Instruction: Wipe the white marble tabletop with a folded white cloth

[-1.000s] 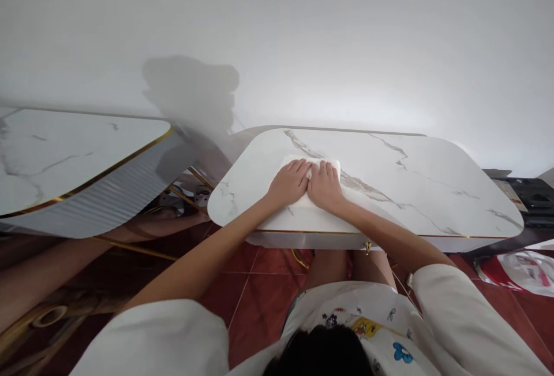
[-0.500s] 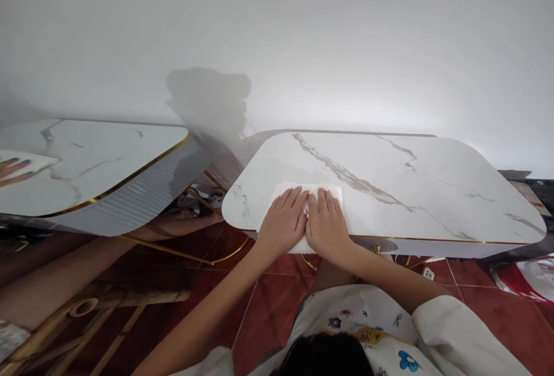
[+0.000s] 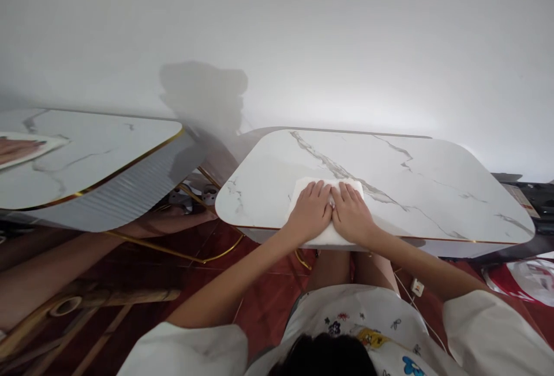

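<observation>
My left hand point(image 3: 311, 208) lies flat on a white cloth point(image 3: 331, 237), its fingers stretched out toward the wall. Beside it, my right hand point(image 3: 354, 214) also rests flat on the cloth, the thumbs close together. The cloth is spread on the front part of a white marble-patterned tabletop point(image 3: 433, 203) and hangs a little over its gold-trimmed front edge. Both hands press from above, and the cloth is partly hidden under them.
A similar marble-patterned table point(image 3: 95, 156) stands at the left, where another person's hand point(image 3: 19, 149) rests with a white cloth. A bamboo chair point(image 3: 116, 296) is at lower left. A white socket block point(image 3: 416, 287) lies on the red floor. The wall point(image 3: 346, 47) is behind.
My two hands and the white cloth have slid to the right along the front of the tabletop. The other person's hand at the left has also shifted, now blurred.
</observation>
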### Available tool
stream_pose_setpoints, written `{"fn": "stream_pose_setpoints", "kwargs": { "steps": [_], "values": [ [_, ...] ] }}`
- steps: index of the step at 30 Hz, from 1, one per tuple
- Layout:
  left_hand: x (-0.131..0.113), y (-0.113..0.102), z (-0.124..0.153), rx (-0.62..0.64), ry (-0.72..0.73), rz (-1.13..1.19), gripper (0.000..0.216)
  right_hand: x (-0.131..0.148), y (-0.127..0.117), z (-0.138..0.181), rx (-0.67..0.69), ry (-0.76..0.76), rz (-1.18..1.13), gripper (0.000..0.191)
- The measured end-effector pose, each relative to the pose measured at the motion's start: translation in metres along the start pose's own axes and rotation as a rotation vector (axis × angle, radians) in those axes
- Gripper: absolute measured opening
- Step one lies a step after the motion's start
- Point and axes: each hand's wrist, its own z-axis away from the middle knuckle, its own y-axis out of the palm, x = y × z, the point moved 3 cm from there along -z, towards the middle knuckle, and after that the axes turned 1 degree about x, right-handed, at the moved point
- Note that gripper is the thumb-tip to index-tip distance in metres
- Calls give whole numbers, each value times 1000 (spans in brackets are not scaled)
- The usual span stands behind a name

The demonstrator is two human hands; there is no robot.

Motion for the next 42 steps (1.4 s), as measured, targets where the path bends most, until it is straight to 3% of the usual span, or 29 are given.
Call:
{"fn": "stream_pose_setpoints", "kwargs": {
  "steps": [7, 12, 21, 30, 42],
  "values": [
    [28, 9, -63, -53, -33, 22, 35, -37, 15, -74, 96, -101, 23, 52],
    [46, 17, -115, -69, -92, 40, 28, -66, 26, -127, 92, -136, 59, 52],
    [80, 34, -194, -65, -102, 41, 32, -90, 30, -207, 178, -5, 133, 43],
    [99, 43, -235, -84, -109, 69, 35, -110, 51, -247, 79, 71, 54, 46],
    [113, 51, -267, -51, -153, 18, 34, -126, 61, -278, 83, 80, 52, 43]
  ]
}}
